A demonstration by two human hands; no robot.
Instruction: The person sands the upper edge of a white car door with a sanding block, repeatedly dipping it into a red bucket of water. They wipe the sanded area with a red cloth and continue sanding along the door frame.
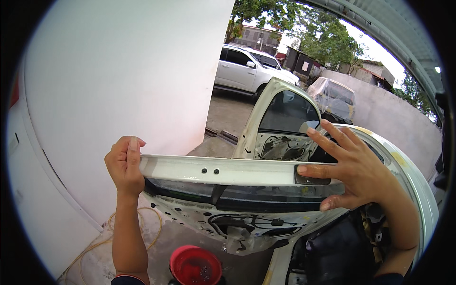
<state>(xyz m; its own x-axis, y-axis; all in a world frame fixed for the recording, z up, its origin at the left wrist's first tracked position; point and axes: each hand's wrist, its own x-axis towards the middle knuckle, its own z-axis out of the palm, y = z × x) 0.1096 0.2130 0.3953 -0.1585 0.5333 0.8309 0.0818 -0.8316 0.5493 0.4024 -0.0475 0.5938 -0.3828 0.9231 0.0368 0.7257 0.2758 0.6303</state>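
A white car door [190, 213] stands open before me, its window frame [251, 172] running across the view. My left hand [124, 164] is closed round the left end of this frame, thumb on top. Under the index finger of my right hand [361, 166], a small dark rectangular pad [311, 179] lies flat against the frame's right part; its exact kind is unclear. The other fingers are stretched and spread wide, with the thumb lower, over the window. Two black round plugs [210, 171] sit in the frame between my hands.
Below stands a red bucket [195, 266] holding liquid. A yellowish hose [111, 228] curls on the floor beside a white wall [118, 80]. Beyond are another open car door [280, 118], a parked white pickup [242, 69] and a vehicle wrapped in plastic [335, 97].
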